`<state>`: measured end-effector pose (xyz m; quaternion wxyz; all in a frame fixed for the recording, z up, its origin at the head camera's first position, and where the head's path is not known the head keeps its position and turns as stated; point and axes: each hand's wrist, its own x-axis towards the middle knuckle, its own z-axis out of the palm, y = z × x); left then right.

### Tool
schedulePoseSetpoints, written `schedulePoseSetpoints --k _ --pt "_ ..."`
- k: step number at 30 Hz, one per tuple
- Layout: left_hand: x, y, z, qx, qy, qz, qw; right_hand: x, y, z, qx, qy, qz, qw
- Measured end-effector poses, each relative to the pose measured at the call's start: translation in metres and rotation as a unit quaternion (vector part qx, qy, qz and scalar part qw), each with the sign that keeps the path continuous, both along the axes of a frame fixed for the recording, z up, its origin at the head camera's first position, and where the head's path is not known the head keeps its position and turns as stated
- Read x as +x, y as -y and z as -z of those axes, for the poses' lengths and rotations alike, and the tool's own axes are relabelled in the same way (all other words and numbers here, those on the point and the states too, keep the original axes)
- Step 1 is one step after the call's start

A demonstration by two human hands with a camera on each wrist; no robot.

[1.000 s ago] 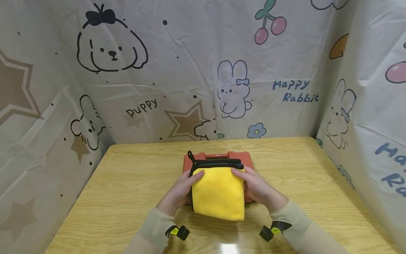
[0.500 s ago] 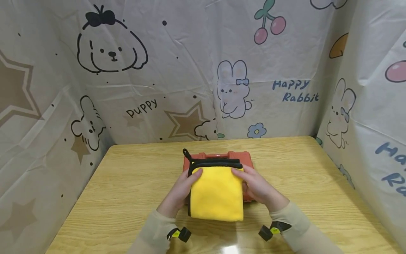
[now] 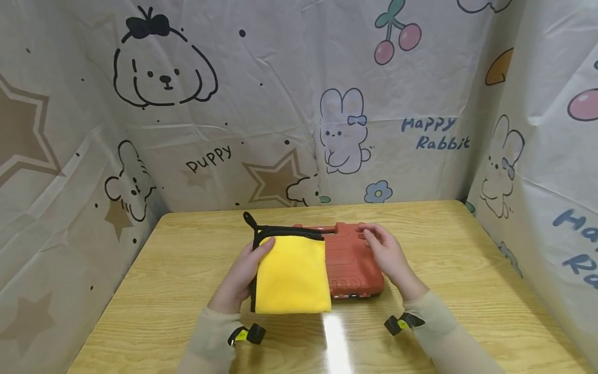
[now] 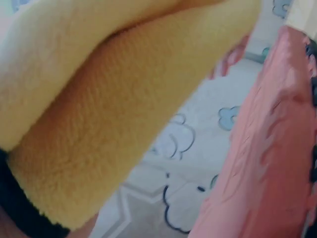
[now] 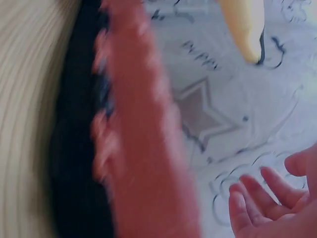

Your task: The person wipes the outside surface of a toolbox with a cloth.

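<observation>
A folded yellow towel [image 3: 291, 278] with black edging and a black hanging loop [image 3: 249, 220] is held up in front of the left part of a red case [image 3: 348, 259]. My left hand [image 3: 240, 272] grips the towel's left edge, thumb on the front and the other fingers hidden behind. Over the case's upper right side is my right hand [image 3: 385, 252], holding nothing, its fingers loosely bent. In the right wrist view that hand [image 5: 277, 198] appears apart from the case. The towel's fold [image 4: 114, 114] fills much of the left wrist view.
The case lies flat on a wooden table [image 3: 187, 259], its handle [image 3: 322, 228] toward the back and dark latches along its front. Printed cloth walls [image 3: 243, 119] enclose the table at the back and both sides. Each wrist carries a small black camera [image 3: 255, 334].
My right hand has let go of the towel and moved up and right, over the case. The left hand has carried the towel leftward, uncovering the case's right part.
</observation>
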<state>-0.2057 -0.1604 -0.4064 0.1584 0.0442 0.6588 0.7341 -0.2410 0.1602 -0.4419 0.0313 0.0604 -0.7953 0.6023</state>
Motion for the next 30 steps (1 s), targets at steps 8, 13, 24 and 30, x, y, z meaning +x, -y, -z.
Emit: schedulePoseSetpoints --k 8,13,24,30 --pt "-0.003 0.015 -0.006 -0.017 0.009 -0.037 0.9991 -0.014 -0.013 0.022 0.048 0.025 0.017 0.998" --pt "-0.005 0.019 -0.006 -0.023 0.017 -0.050 0.9984 -0.022 -0.015 0.036 0.074 0.041 0.003 0.996" --pt "-0.009 0.031 -0.007 -0.028 0.027 -0.079 0.9961 -0.027 -0.013 0.053 0.078 0.091 -0.015 0.993" --pt "-0.010 0.036 -0.008 -0.025 0.030 -0.099 0.9943 -0.027 -0.014 0.055 0.062 0.112 -0.025 0.991"
